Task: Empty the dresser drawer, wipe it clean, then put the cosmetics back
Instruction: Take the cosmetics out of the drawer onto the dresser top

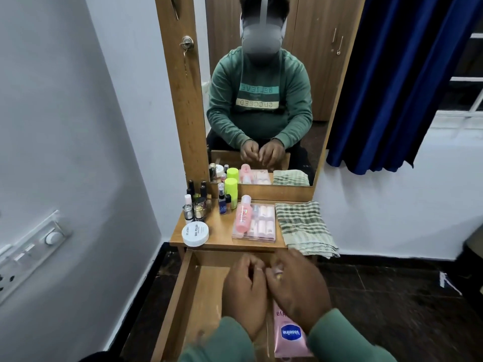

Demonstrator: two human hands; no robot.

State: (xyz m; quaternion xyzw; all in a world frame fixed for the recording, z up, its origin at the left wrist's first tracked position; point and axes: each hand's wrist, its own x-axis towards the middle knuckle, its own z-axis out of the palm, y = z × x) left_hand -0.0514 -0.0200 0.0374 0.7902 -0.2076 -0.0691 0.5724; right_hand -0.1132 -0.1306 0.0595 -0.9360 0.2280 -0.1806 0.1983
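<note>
The wooden drawer (183,296) is pulled out at the bottom middle of the frame. Its floor is bare brown wood on the left side. A pink Vaseline tube (288,335) lies flat in the drawer at the bottom, a little right of the middle, partly under the right hand.

Both hands are over the drawer, close together, knuckles up. The left hand (244,291) has its fingers curled in narrow; I cannot tell if it holds anything. The right hand (298,288) is bent too, and its fingertips pinch a small pale thing (277,272) that is too tiny to name. Green sleeves (347,340) cover both arms.

Just above the drawer, in the middle of the frame, is the dresser top (222,228). On its left stands a bunch of little nail polish bottles (196,202). In front of them sits a round white tub (195,233) that says nail polish. A lime green can (231,188) stands behind, with a small blue bottle (222,202) beside it. A clear flat box (257,223) holds rows of pale small things, and a pink bottle (243,212) lies on top of it. On the right a green checked cloth (303,228) lies folded, hanging over the edge.

Behind it all, a tall mirror (261,87) shows the person sitting.
</note>
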